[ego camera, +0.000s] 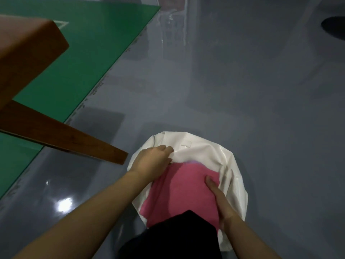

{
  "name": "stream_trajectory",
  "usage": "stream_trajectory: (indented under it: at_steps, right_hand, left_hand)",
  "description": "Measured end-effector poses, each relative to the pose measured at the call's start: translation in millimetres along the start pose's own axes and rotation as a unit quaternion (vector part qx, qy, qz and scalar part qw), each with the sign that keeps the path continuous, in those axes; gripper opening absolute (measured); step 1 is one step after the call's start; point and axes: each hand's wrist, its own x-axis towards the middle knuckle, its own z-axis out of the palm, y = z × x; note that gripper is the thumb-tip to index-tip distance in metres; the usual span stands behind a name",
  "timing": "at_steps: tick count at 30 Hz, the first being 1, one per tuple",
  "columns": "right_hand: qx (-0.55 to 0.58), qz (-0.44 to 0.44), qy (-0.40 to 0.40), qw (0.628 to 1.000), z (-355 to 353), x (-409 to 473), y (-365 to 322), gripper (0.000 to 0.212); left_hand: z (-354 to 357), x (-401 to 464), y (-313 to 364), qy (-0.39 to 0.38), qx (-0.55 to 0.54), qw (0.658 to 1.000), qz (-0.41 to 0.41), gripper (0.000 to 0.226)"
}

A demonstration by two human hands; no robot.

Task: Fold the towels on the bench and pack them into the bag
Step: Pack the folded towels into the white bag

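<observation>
Left grip curled; right grip flat, fingers straight.

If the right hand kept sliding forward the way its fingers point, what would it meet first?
Probably more of the pink towel beneath it. The right hand points up-frame along the towel's right side, then toward the white bag past the far edge. Depth is unclear.
</observation>
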Motion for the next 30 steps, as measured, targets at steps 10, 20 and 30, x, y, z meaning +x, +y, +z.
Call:
stream_trajectory:
  at_steps: [10, 20, 30]
  right_hand:
    - [0.031, -0.007, -0.022, 0.999, 24.1, -6.8, 5.6, 0.100]
    - [0.074, -0.006, -0.053, 0.996, 18.9, -3.5, 6.3, 0.089]
    - [0.054, -0.010, -0.011, 0.998, 6.1, 2.2, 18.7, 0.095]
  left_hand:
    - [27.9, 14.3, -46.0, -0.002, -0.137, 0.990, -0.023, 0.046]
    - [44.3, 14.3, -54.3, 0.015, 0.103, 0.993, 0.050, 0.019]
    - [34.8, 3.9, -52.7, -0.049, -0.225, 0.973, -0.006, 0.022]
